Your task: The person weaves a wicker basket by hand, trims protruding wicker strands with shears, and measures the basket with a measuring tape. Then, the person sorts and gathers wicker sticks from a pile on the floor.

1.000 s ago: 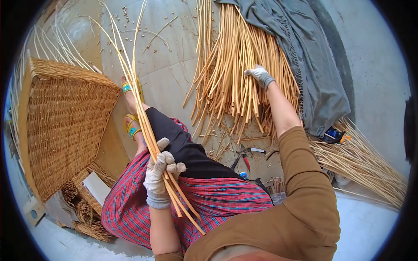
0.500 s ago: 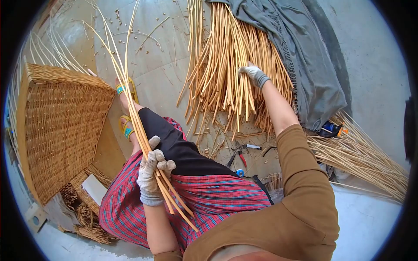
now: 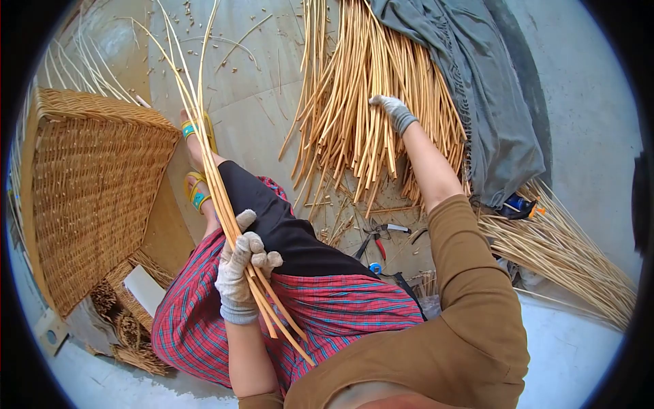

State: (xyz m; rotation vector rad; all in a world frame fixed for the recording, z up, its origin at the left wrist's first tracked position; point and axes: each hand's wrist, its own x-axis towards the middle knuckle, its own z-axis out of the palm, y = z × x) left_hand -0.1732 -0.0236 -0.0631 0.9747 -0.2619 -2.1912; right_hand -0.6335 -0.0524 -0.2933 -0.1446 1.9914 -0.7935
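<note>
My left hand (image 3: 240,273), in a white glove, is closed round several long wicker rods (image 3: 219,194). Their thick ends lie over my lap and their thin tips reach up past my feet. My right hand (image 3: 393,112), also gloved, is at a large pile of peeled rods (image 3: 354,88) on the floor. Its fingers are pressed together at the rods in the middle of the pile; what they grip there is too small to tell.
A woven basket (image 3: 95,198) stands on the left. Pruning pliers (image 3: 378,244) and a blue tape measure (image 3: 375,268) lie near my knee. A grey cloth (image 3: 490,102) covers part of the pile. Another rod bundle (image 3: 558,252) lies at the right, darker bundles (image 3: 133,330) at the lower left.
My right hand has moved slightly left over the pile, and rods near it have shifted. My left hand still holds its rods. The whole view has shifted a little.
</note>
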